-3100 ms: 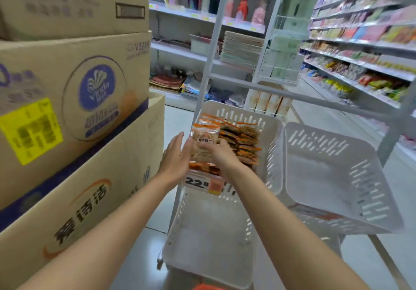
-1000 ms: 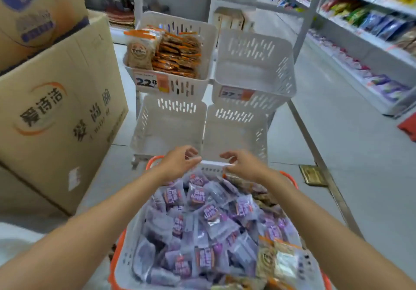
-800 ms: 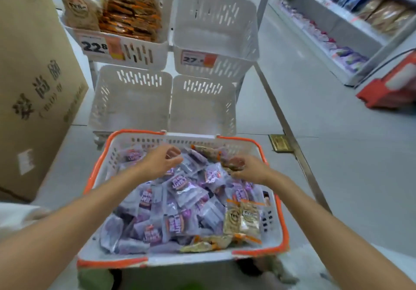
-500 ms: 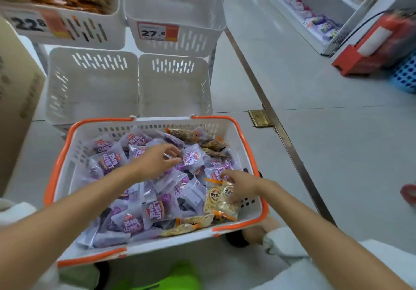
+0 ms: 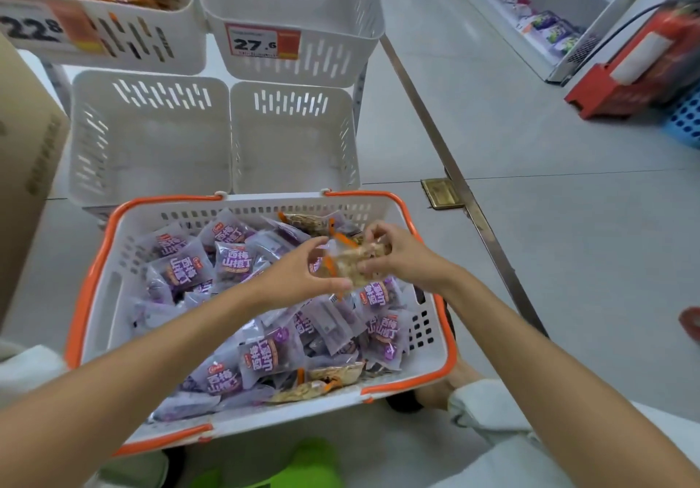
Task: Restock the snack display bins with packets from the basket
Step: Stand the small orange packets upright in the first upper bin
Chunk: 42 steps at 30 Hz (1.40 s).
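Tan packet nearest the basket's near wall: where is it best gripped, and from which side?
Probably pinch the tan packet by its exposed near edge, coming down from above. It lies flat against the basket wall, with purple packets overlapping its far side, so a sideways reach looks blocked. The left hand and right hand both grip a second packet.

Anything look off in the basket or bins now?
Nothing spilled or damaged. Only oddity: a few orange-edged packets lie mixed among the purple packets in the basket; the left hand and right hand hold one.
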Tool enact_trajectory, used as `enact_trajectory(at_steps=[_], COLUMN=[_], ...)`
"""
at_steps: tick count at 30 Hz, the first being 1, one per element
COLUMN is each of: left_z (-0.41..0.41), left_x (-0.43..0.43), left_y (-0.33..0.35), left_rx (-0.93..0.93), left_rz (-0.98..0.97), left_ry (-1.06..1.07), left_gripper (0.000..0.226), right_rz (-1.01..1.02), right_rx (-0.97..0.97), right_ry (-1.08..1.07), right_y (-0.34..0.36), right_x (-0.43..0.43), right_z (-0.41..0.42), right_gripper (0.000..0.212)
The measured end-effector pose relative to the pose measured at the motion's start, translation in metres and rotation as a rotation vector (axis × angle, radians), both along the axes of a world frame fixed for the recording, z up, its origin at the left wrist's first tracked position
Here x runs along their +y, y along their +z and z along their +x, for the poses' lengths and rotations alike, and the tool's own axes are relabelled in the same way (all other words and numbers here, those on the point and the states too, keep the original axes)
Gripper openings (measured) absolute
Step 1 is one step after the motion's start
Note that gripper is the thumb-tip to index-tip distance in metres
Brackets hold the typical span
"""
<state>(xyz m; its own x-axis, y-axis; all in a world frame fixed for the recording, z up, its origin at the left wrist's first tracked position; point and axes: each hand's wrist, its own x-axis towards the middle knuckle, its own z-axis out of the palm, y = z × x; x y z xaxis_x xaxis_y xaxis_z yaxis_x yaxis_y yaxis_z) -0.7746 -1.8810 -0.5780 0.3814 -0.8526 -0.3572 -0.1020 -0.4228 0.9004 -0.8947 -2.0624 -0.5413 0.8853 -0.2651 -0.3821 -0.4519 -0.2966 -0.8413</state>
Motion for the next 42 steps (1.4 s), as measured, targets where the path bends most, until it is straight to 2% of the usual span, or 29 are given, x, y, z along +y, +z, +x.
enact_trajectory(at_steps=[2, 4, 7, 9, 11, 13, 14, 16, 19, 22, 23, 25, 27, 29, 31, 33, 35, 37, 40, 42], left_z=[0.002, 0.008, 0.019, 0.027, 0.034, 0.039, 0.041, 0.044, 0.048, 0.048, 0.046, 0.04, 0.038, 0.039, 0.044, 0.048, 0.051, 0.052, 0.055, 0.062], left_x=[-0.004, -0.004, 0.007, 0.017, 0.024, 0.03, 0.032, 0.035, 0.036, 0.032, 0.029, 0.023, 0.019, 0.02, 0.024, 0.029, 0.032, 0.031, 0.026, 0.026], left_y=[0.0, -0.003, -0.011, -0.016, -0.02, -0.022, -0.023, -0.022, -0.023, -0.02, -0.016, -0.002, 0.01, 0.014, 0.01, 0.009, 0.009, 0.012, 0.023, 0.029], left_rx=[0.119, 0.197, 0.351, 0.455, 0.54, 0.61, 0.63, 0.647, 0.659, 0.666, 0.693, 0.798, 0.956, 0.982, 0.916, 0.862, 0.769, 0.724, 0.806, 0.802], left_rz=[-0.05, -0.049, -0.011, 0.004, 0.003, -0.012, -0.019, -0.027, -0.04, -0.055, -0.07, -0.136, -0.241, -0.303, -0.309, -0.29, -0.256, -0.261, -0.319, -0.355], left_ry=[0.034, 0.133, 0.31, 0.395, 0.47, 0.521, 0.54, 0.577, 0.621, 0.658, 0.657, 0.659, 0.648, 0.623, 0.64, 0.682, 0.646, 0.6, 0.631, 0.71], left_gripper=[0.059, 0.041, 0.029, 0.022, 0.021, 0.025, 0.028, 0.03, 0.033, 0.035, 0.034, 0.03, 0.025, 0.031, 0.026, 0.018, 0.018, 0.02, 0.038, 0.039], right_rz=[0.087, 0.087, -0.204, -0.389, -0.484, -0.598, -0.631, -0.651, -0.596, -0.445, -0.377, -0.319, -0.357, -0.345, -0.171, -0.022, -0.036, 0.016, 0.348, 0.516], right_rx=[-0.05, -0.056, 0.037, 0.162, 0.206, 0.134, 0.088, 0.034, -0.013, -0.288, -0.349, -0.407, -0.457, -0.504, -0.469, -0.426, -0.314, -0.153, -0.051, -0.033], right_ry=[-0.016, -0.034, -0.116, -0.086, -0.063, -0.086, -0.096, -0.103, -0.214, -0.383, -0.368, -0.196, 0.013, 0.11, 0.055, -0.124, -0.311, -0.375, -0.394, -0.444], right_y=[0.013, 0.014, -0.01, -0.033, -0.057, -0.075, -0.079, -0.074, -0.049, -0.024, -0.018, -0.014, -0.015, -0.018, -0.012, -0.004, -0.001, 0.0, -0.004, 0.0], right_x=[0.002, -0.003, -0.027, -0.034, -0.035, -0.037, -0.038, -0.038, -0.029, -0.006, 0.008, 0.039, 0.065, 0.076, 0.077, 0.076, 0.072, 0.072, 0.078, 0.084], right_z=[0.012, 0.02, 0.027, 0.028, 0.03, 0.034, 0.038, 0.048, 0.051, 0.053, 0.056, 0.06, 0.061, 0.063, 0.068, 0.076, 0.085, 0.094, 0.108, 0.116], right_gripper=[0.039, 0.059, 0.082, 0.087, 0.067, 0.029, 0.019, 0.018, 0.016, 0.011, 0.011, 0.014, 0.019, 0.027, 0.03, 0.031, 0.043, 0.058, 0.041, 0.033])
